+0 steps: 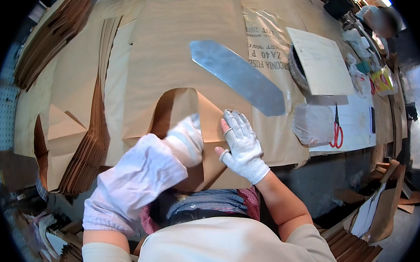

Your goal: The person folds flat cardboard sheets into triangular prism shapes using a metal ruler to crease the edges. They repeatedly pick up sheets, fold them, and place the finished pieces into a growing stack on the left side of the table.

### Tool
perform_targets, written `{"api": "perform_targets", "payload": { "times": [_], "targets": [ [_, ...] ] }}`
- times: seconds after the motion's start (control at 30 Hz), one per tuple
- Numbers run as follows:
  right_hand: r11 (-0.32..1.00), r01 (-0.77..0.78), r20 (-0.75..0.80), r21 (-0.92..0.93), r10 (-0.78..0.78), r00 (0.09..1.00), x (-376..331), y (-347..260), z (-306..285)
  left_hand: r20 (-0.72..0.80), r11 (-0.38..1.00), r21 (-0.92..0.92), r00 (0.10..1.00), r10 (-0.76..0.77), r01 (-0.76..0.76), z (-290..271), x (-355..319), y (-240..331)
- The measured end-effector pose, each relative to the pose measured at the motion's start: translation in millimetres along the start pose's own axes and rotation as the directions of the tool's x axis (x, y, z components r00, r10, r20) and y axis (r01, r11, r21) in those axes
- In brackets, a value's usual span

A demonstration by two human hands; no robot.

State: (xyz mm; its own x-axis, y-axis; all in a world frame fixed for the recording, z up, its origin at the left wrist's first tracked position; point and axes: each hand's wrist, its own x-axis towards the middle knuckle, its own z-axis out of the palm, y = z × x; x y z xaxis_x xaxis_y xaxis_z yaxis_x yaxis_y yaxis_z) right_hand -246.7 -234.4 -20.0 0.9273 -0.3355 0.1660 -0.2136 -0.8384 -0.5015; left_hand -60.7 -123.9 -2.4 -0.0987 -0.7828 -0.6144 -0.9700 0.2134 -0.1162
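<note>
On brown paper (pixel 210 116), the right hand (pixel 242 144) rests palm-down.

left hand (pixel 185 137): blurred | round item (pixel 296 71): partly hidden by board (pixel 320 63) | far person (pixel 385 22): blurred

We could pass a hand over the flat brown paper (pixel 162 48), between the folded bags (pixel 82 164) on the left and the metal plate (pixel 239 78). Nearer, the raised paper bag (pixel 185 99) and our left hand (pixel 186 137) block us; on the right, the cream board (pixel 320 63) and scissors (pixel 337 135) stand in our way.
</note>
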Motion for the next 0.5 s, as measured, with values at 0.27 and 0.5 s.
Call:
{"api": "perform_targets", "payload": {
  "times": [0.27, 0.5],
  "targets": [
    [0.972, -0.031, -0.025, -0.231, 0.026, 0.999, 4.2, -8.2, 17.2, -0.374, 0.854, -0.328, 0.775, -0.509, 0.403, 8.2, 10.5, -37.2],
    [0.967, -0.020, 0.057, -0.255, 0.036, 0.998, -7.0, -1.5, 0.9, 0.183, 0.597, -0.764, 0.969, -0.166, 0.246, -91.1, -72.8, -58.8]
  ]
}}
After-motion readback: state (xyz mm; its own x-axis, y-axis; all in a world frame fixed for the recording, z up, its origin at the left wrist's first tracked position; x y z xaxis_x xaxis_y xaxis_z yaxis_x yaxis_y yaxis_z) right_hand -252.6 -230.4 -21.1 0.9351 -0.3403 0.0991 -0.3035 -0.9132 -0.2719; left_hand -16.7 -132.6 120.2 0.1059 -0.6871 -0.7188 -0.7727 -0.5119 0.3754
